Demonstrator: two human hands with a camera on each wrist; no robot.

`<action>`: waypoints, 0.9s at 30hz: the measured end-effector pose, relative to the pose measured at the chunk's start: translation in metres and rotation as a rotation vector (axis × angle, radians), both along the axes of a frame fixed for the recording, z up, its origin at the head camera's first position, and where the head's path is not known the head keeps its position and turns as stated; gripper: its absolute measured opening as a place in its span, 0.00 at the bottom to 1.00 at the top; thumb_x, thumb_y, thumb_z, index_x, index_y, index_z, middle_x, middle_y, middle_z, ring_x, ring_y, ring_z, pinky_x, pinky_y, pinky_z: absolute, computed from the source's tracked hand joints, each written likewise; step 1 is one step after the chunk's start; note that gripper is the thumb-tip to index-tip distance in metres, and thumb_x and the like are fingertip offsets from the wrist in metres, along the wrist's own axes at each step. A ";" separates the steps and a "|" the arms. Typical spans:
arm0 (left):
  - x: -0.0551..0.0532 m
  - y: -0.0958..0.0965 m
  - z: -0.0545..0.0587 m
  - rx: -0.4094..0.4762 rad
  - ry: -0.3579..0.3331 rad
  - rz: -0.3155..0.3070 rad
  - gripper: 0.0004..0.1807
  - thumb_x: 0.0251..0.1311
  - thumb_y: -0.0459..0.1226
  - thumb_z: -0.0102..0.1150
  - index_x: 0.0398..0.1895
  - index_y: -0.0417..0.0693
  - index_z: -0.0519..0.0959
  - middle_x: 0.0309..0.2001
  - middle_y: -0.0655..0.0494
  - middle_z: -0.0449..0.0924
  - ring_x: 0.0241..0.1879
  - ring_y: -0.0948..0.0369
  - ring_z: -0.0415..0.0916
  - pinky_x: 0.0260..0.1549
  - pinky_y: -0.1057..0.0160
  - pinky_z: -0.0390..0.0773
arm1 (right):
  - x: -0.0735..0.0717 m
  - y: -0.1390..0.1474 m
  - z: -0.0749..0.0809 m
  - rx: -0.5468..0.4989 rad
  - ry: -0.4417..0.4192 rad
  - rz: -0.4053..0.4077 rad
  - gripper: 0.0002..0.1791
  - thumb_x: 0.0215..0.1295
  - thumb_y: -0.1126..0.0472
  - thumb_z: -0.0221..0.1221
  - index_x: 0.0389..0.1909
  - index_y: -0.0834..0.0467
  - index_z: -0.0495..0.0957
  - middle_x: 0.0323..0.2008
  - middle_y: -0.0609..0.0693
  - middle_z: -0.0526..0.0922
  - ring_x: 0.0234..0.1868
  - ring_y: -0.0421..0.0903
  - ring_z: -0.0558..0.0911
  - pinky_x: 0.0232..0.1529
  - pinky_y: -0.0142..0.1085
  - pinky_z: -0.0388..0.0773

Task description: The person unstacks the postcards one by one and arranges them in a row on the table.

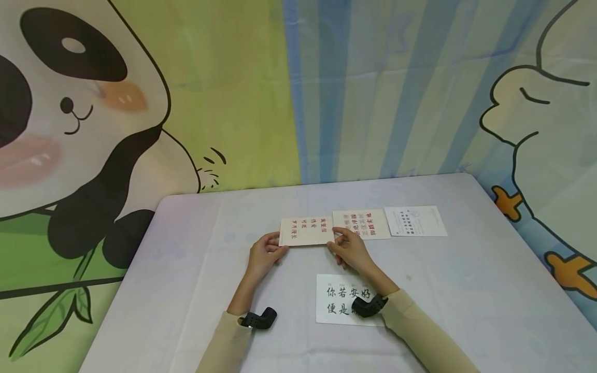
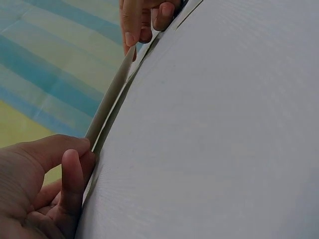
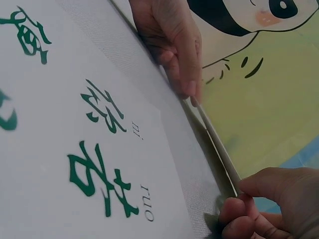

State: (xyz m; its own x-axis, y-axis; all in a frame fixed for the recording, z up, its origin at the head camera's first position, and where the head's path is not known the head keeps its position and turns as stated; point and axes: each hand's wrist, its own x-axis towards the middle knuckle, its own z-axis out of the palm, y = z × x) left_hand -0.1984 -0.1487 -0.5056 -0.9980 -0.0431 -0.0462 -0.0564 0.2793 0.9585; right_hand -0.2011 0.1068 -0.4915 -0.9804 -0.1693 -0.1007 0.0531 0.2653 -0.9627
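Observation:
A cream card [image 1: 305,231] with red Chinese characters lies between both hands, toward the back of the table. My left hand [image 1: 263,255] pinches its left end near the lower corner. At the right end, my right hand [image 1: 352,249] pinches it between thumb and fingers. Both wrist views catch the card [image 2: 112,99] nearly edge-on, with a dark shadow line beneath it; how far it is lifted I cannot tell. Beside it, partly behind the right hand, lies another cream card [image 1: 380,225] with red characters.
A white card [image 1: 415,221] with small dark print lies farther right in the row. Below my right forearm is a white card [image 1: 326,313] with large green characters, partly covered by the black wrist camera [image 1: 368,306]. A printed panda backdrop [image 1: 233,103] stands behind the white-covered table [image 1: 224,290].

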 end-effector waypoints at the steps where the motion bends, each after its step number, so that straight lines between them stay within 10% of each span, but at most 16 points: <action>1: 0.000 0.000 0.000 0.002 -0.004 0.004 0.29 0.53 0.30 0.70 0.59 0.33 0.73 0.36 0.48 0.78 0.18 0.65 0.74 0.18 0.72 0.74 | -0.001 0.000 0.000 0.005 0.000 -0.004 0.30 0.65 0.65 0.62 0.66 0.66 0.66 0.31 0.55 0.76 0.11 0.41 0.71 0.11 0.33 0.68; 27: -0.004 0.002 -0.003 -0.077 0.047 0.026 0.20 0.56 0.31 0.68 0.51 0.35 0.77 0.25 0.52 0.77 0.13 0.66 0.70 0.10 0.69 0.71 | -0.002 -0.003 -0.007 0.083 0.067 -0.053 0.23 0.65 0.68 0.59 0.61 0.67 0.71 0.28 0.53 0.77 0.08 0.42 0.70 0.08 0.33 0.66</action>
State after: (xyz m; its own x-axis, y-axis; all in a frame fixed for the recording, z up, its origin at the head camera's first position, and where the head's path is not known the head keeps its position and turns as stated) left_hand -0.2025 -0.1467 -0.5086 -0.9975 -0.0706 0.0055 -0.0197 0.3511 0.9361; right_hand -0.2026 0.1040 -0.4981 -0.9927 -0.1112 -0.0465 0.0056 0.3426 -0.9395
